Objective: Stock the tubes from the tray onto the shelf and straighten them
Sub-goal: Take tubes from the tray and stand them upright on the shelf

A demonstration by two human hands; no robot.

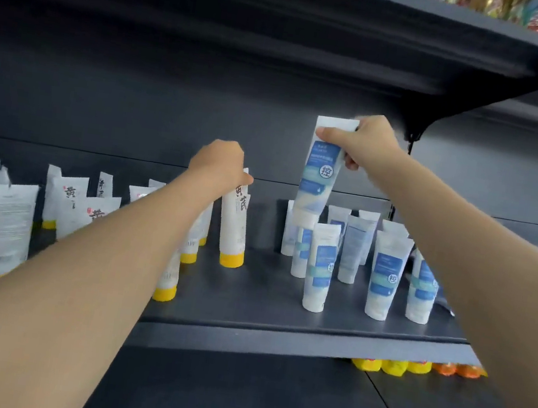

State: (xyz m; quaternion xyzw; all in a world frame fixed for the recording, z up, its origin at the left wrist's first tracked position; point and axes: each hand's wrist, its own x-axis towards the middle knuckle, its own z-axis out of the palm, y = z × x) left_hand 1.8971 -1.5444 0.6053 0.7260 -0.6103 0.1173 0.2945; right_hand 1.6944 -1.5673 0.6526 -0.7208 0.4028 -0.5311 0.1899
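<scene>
At the far left of the dark grey metal shelf (pixel 255 292), white plastic tubes with yellow caps (pixel 8 229) stand cap-down in loose rows, several leaning and turned at different angles. Next along, the left hand (pixel 219 165) is closed over the crimped top of one tall white tube with black calligraphy and a yellow cap (pixel 233 223), which stands on its cap at the right end of that group, tipped slightly. To the right, past a bare gap of shelf, the right hand (pixel 366 141) is clamped on the upper end of a white tube with a blue label (pixel 320 173), thumb across the front and fingers behind. It holds the tube in the air, cap down and tilted, over the back of a cluster of matching blue-labelled tubes with white caps (pixel 385 275). Whether its cap touches the tube beneath cannot be told. The step in hand looks like setting this tube down while steadying the calligraphy one. To do it well, the raised tube should probably come down vertically into an open spot rather than onto a neighbour, label facing forward. These narrow caps likely topple easily, so each grip should let go only once its tube stands firm.
</scene>
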